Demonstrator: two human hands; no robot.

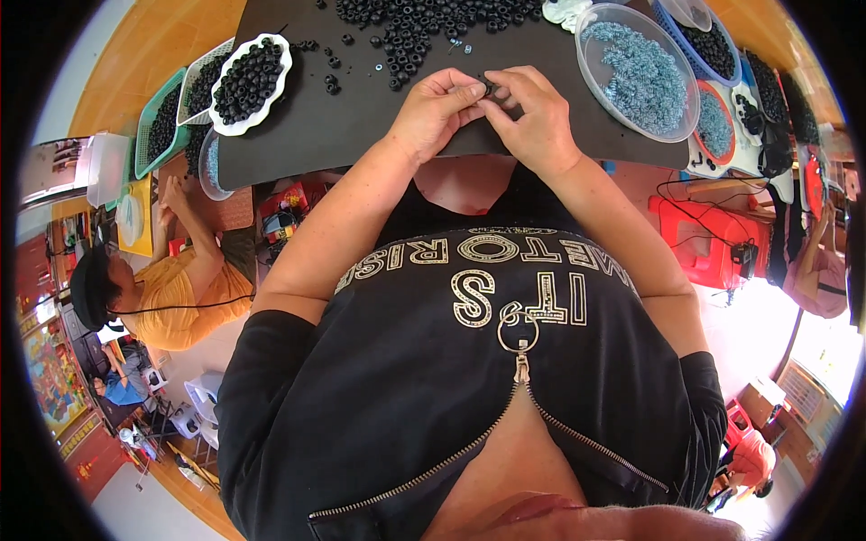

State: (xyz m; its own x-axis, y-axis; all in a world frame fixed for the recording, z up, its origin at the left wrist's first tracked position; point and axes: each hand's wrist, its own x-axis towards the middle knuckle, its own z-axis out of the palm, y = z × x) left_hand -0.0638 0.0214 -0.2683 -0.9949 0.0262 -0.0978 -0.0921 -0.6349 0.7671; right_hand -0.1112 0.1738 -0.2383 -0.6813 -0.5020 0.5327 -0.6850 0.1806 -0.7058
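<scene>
My left hand and my right hand meet over the dark table's near edge. Their fingertips pinch together at a small black part, mostly covered by the fingers. Both hands are closed. Beyond them lies a heap of small black ring-shaped parts, with a few strays to its left. A few tiny light-blue pieces rest on the table beside the heap. Right of my right hand is a clear round tray of small translucent light-blue pieces.
At left, a white scalloped dish holds black parts; a green basket stands behind it. A blue basket and an orange-rimmed bowl sit at right. A person in an orange shirt sits at left, near a red stool opposite.
</scene>
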